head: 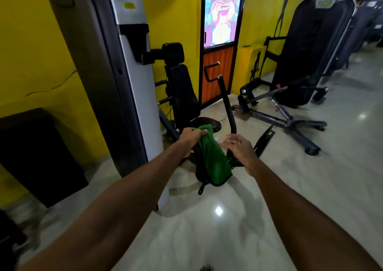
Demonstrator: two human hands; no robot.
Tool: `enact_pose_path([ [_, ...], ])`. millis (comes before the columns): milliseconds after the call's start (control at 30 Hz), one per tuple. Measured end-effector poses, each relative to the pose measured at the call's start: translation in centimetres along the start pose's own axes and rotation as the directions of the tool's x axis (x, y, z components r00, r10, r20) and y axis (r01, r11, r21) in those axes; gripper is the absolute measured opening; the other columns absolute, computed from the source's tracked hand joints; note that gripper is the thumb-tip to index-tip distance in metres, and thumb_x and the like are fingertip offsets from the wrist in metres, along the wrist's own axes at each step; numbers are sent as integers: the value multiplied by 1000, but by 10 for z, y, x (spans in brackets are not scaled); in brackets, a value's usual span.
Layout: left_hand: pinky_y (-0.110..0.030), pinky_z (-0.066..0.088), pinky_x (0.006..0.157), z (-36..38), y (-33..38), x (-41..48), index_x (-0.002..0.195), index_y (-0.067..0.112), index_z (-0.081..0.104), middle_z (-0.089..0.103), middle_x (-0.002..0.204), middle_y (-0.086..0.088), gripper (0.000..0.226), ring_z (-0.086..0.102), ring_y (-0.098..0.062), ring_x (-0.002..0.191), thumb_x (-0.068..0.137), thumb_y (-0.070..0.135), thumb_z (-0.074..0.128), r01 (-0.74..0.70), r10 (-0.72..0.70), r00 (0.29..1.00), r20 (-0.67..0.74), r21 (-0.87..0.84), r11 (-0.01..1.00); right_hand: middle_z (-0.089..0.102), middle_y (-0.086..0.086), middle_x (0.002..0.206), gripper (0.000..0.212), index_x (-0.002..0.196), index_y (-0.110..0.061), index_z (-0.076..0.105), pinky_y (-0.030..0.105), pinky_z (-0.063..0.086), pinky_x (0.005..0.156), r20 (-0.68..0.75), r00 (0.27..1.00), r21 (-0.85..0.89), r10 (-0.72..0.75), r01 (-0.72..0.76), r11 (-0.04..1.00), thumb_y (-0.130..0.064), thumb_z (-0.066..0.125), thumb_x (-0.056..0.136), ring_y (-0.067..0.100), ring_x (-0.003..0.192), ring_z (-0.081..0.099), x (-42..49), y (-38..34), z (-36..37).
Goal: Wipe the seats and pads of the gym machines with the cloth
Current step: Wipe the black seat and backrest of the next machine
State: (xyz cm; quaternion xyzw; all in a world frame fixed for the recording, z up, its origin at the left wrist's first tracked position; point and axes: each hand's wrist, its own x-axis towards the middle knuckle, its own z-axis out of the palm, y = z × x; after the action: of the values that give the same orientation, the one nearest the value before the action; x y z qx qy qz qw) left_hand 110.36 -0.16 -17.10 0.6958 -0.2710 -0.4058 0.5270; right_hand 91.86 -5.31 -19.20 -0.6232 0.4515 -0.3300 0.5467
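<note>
My left hand (190,139) grips the top of a green cloth (213,160) that hangs down in front of me, black-edged with a small loop at its lower end. My right hand (238,146) hovers just right of the cloth with fingers relaxed and spread, holding nothing. Behind the cloth is a gym machine with a black seat (209,123), a black back pad (182,90) and a head pad (173,52). The seat is partly hidden by the cloth and my left hand.
The machine's grey and silver weight tower (124,84) stands at left, its black handle bar (226,96) right of the seat. A second black machine (306,63) stands at back right. A dark cabinet (37,154) sits by the yellow wall. The floor is glossy tile.
</note>
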Motion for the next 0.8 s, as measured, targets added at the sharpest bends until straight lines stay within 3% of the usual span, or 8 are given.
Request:
enact_pose_path([
  [167,-44,55,77,40,22,125,110,11,55,62,110,-12,31,63,-31,99,89,27,72,124,-127,991,-31,-99,987,53,-5,139,75,147,-22,48,31,46,103,271,961,-139,53,-16,990,-34,84,83,15,128,53,114,9,5],
  [233,-41,55,70,55,28,171,114,11,56,62,116,-13,37,62,-32,103,86,28,74,172,-179,983,-44,-132,976,50,-8,140,89,152,-27,41,27,46,103,314,947,-166,63,-10,986,-35,89,78,13,129,51,157,11,7],
  [300,-42,57,76,68,35,213,110,12,59,64,115,-13,35,64,-31,101,83,28,75,199,-210,976,-58,-151,968,52,-10,133,93,153,-29,38,14,45,90,338,940,-244,53,33,969,-32,91,76,10,122,53,200,13,9],
  [367,-45,58,84,77,40,250,100,14,60,65,111,-12,27,65,-30,100,83,27,76,235,-245,969,-32,-187,954,57,-7,130,87,152,-25,41,15,46,89,321,946,-311,32,74,947,-22,88,79,13,120,56,246,18,11],
  [500,-45,59,84,98,43,345,87,17,55,63,99,-11,22,65,-28,95,86,30,73,286,-306,951,-43,-253,924,66,3,128,59,145,-21,52,37,48,104,294,956,-444,12,125,887,-13,74,90,24,122,61,361,44,13],
  [633,-41,55,83,116,31,446,111,16,61,67,106,-9,30,66,-30,98,94,40,59,350,-381,922,-69,-270,897,66,11,132,55,149,-22,48,39,49,103,222,975,-502,15,101,859,-17,65,97,33,124,60,463,86,6],
  [733,-30,46,69,127,11,521,109,20,54,62,88,-2,20,62,-24,79,100,37,49,398,-446,887,-122,-289,871,65,17,133,56,154,-25,42,41,48,98,116,992,-516,54,14,856,-19,60,101,41,122,59,537,120,-2],
  [800,-30,45,70,137,-2,566,105,19,54,62,87,-2,18,61,-25,79,100,36,47,443,-496,857,-141,-291,848,65,24,129,57,155,-22,40,46,49,96,73,994,-527,87,-35,849,-19,59,101,47,118,60,586,141,-7],
])
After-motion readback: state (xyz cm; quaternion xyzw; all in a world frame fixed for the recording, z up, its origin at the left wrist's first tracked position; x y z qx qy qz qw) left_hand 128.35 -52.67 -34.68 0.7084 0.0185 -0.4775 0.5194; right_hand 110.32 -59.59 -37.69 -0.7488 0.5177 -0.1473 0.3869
